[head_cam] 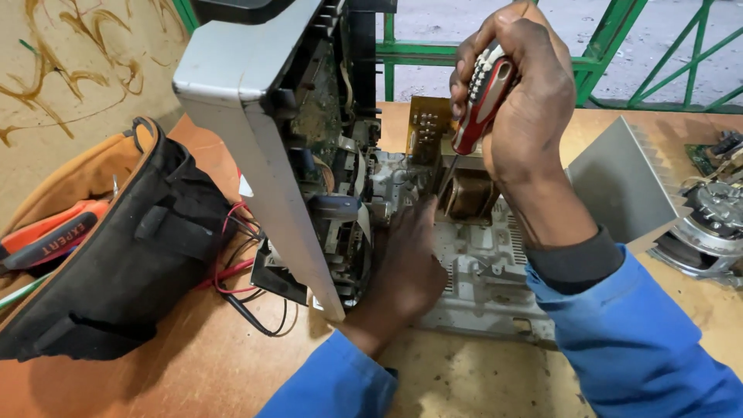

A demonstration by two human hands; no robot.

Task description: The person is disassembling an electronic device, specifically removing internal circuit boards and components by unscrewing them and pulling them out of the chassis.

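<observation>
Unscrewing inside opened grey chassis (480, 271).
Right hand (518, 101) clamped on red-handled screwdriver (481, 97), tip down by transformer (468, 193); left hand (406, 271) flat, bracing chassis; next needs steady turning.

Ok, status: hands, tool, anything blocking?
Right hand gripping screwdriver, tip down by transformer. Left hand on chassis. Raised panel crowds left side.

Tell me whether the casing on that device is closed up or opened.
Opened. The grey front panel stands swung away from the metal chassis, baring circuit boards and wires. The right hand holds a screwdriver over it.
</observation>
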